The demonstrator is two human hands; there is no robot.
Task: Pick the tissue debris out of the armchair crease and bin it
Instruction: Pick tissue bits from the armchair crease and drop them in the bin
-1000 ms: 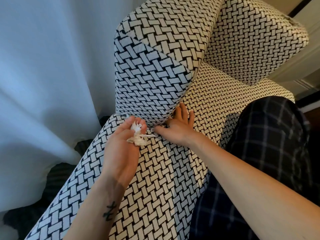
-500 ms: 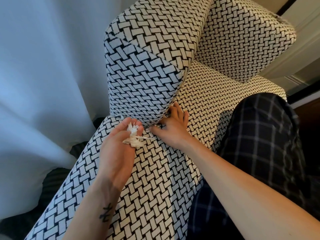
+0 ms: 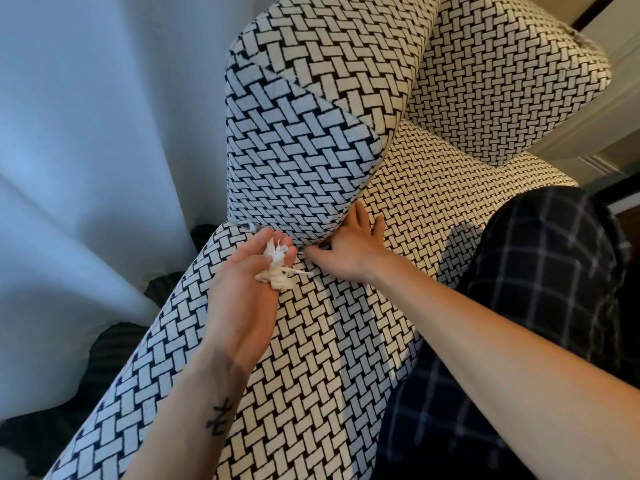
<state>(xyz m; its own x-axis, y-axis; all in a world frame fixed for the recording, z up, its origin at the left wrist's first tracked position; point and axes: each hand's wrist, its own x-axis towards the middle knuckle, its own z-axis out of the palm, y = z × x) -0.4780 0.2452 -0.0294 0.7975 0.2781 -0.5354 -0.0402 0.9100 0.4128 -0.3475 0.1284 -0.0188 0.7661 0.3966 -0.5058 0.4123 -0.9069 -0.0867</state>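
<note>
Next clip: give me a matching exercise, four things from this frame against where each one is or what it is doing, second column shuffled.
1. left hand
2. right hand
3. tissue debris
4. curtain

A. hangs left of the armchair
B. fingers at the crease
C. bunched in the left hand
D. holds the debris

Pairs: 1-D, 2-B, 3-C, 4-A

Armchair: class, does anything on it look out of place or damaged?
Yes. Shredded tissue lies in the left hand, and a white scrap pokes from the crease beside it. Litter, not upholstery.
</note>
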